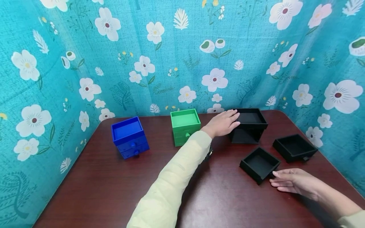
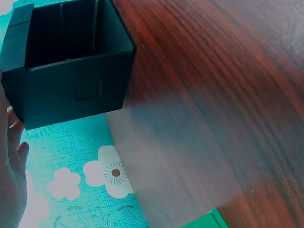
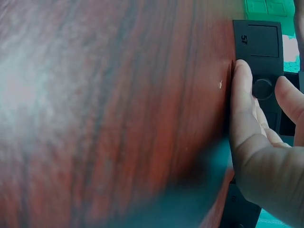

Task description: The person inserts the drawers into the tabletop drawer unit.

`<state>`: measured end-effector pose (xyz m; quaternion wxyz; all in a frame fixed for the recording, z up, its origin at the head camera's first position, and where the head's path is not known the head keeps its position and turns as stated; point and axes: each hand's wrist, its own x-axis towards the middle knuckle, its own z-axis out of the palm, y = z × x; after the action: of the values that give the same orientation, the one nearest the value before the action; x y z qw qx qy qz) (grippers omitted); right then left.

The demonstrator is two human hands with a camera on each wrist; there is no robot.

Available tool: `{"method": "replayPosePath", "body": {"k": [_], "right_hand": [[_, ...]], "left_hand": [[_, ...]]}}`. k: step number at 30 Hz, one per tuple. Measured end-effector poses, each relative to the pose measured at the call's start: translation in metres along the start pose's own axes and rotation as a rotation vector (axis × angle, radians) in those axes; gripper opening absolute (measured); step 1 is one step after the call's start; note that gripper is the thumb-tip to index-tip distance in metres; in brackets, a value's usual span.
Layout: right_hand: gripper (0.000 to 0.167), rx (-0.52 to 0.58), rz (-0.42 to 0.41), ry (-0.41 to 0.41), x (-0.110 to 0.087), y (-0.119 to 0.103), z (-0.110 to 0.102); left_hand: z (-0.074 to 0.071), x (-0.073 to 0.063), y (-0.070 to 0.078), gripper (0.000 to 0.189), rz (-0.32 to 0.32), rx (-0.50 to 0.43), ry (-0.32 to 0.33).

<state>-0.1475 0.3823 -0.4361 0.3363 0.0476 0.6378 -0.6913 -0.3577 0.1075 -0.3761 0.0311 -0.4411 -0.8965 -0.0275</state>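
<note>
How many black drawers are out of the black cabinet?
2: one drawer at the right hand, the other drawer farther back, near the right edge of the table. The left sleeve covers some tabletop, so more may be hidden.

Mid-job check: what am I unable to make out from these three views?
Head: a black-and-white item, mostly hidden by the left sleeve; I can't tell what it is.
Left wrist: the left grip, cut off by the left edge, and the green drawer unit, cut off by the bottom edge.
Right wrist: whether the right grip touches the knob; the gaps beside it are too small to judge.
</note>
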Motion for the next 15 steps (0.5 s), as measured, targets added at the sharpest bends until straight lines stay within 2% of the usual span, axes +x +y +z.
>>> {"method": "replayPosePath", "body": {"k": [9, 15], "right_hand": [[0.046, -0.041, 0.001, 0.038, -0.001, 0.0, 0.006], [0.039, -0.052, -0.009, 0.07, -0.002, -0.002, 0.01]], "left_hand": [[0.004, -0.002, -0.007, 0.06, 0.01, -0.024, 0.064], [0.003, -0.001, -0.009, 0.065, 0.023, 0.008, 0.106]]}}
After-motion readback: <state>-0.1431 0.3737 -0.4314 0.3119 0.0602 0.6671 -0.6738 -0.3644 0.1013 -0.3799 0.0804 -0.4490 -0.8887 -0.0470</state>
